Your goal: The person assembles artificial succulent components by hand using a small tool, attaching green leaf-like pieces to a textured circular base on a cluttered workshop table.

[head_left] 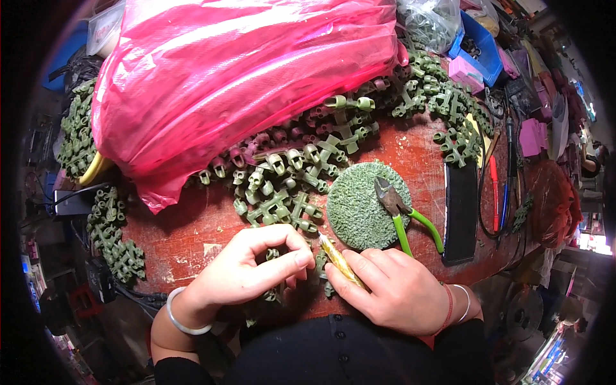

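Observation:
My right hand (398, 289) grips a slim yellow tube (340, 262) with a narrow pointed tip, which points up and left toward my left hand. Thumb and fingers of my left hand (256, 266) are curled together in a pinch; whatever they hold, if anything, is hidden. Small green skull-shaped pieces (273, 208), many joined in branching strips, lie just beyond both hands, and some show below and behind my left fingers. A round, rough green pad (356, 205) lies beyond my right hand. Cutting pliers (401, 212) with green handles rest on it, handles toward my right hand.
A large pink plastic bag (250, 77) covers the far left of the worn red tabletop (173, 247). More green strips (443, 96) pile up at the far right, near a blue bin (478, 48). A black flat strip (460, 212) and a red pen-like tool (493, 192) lie on the right.

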{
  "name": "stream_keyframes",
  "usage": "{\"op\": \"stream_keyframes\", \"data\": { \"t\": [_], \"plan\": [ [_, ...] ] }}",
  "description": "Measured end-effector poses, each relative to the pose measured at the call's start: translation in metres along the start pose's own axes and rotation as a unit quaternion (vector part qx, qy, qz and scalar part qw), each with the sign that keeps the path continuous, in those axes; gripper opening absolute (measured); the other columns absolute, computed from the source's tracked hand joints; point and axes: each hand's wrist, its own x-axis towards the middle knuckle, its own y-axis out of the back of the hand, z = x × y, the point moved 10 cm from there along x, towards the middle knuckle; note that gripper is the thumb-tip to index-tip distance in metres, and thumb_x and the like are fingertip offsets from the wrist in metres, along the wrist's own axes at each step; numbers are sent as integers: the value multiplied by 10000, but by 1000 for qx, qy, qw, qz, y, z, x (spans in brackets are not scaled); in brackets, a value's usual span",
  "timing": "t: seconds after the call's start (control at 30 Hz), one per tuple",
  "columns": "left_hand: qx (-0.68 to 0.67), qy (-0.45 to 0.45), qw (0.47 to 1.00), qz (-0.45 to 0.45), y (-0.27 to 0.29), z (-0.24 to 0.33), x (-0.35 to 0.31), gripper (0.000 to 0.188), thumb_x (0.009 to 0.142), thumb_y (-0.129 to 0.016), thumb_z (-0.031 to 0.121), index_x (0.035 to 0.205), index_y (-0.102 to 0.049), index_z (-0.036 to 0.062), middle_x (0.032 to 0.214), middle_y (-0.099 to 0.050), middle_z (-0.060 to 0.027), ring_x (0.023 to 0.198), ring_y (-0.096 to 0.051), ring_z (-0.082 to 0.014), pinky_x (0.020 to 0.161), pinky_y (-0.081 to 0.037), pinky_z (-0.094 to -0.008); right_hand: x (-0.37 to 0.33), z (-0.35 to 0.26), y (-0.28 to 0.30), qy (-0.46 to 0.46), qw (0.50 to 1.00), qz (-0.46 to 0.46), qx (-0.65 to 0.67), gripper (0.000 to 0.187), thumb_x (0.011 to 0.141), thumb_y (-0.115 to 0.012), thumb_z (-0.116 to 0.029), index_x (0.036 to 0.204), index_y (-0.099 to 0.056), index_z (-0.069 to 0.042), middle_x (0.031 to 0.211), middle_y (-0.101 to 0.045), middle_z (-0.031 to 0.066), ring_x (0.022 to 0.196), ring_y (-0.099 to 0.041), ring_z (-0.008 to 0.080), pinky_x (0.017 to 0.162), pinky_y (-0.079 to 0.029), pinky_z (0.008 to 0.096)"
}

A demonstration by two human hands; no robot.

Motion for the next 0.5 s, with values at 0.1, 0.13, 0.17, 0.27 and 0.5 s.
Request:
{"op": "stream_keyframes", "data": {
  "t": [0.1, 0.13, 0.17, 0.27, 0.5],
  "plan": [
    [1, 2, 1000, 0, 0, 0, 1, 148, 1040, -656, 160, 996, -682, 21, 871, -688, -6, 775, -627, -65, 708, -527, -242, 0, 0, 0, -2, 1000, -2, 0, 406, 855, -669, -174, 1237, -670, -36, 1179, -663, 162, 913, -661, 223, 712, -508, 316],
    [1, 2, 1000, 0, 0, 0, 1, 148, 1040, -656, 160, 996, -682, 21, 871, -688, -6, 775, -627, -65, 708, -527, -242, -1, 0, 0, -2, 1000, -5, 0, 406, 854, -669, -174, 1236, -670, -36, 1181, -663, 163, 916, -662, 225, 713, -510, 317],
    [0, 5, 1000, 0, 0, 0, 0, 147, 1041, -656, 158, 996, -682, 21, 873, -688, -7, 775, -627, -65, 708, -528, -242, -1, 0, -1, -1, 1000, -7, 0, 407, 854, -669, -175, 1236, -670, -36, 1182, -663, 165, 919, -664, 227, 715, -511, 318],
    [-3, 9, 1000, 1, 0, -1, 0, 146, 1042, -654, 155, 997, -682, 19, 875, -688, -8, 776, -628, -66, 707, -528, -243, -1, 0, -2, 1, 1000, -7, -2, 406, 853, -669, -176, 1235, -671, -37, 1186, -664, 167, 923, -665, 228, 717, -513, 320],
    [-3, -1, 1000, 1, 1, 0, 0, 147, 1043, -653, 156, 999, -681, 18, 877, -687, -13, 779, -631, -71, 705, -529, -245, -1, 0, -2, -3, 1000, -7, 1, 408, 851, -669, -181, 1233, -673, -38, 1190, -664, 169, 919, -664, 227, 716, -514, 322]
  ]
}}
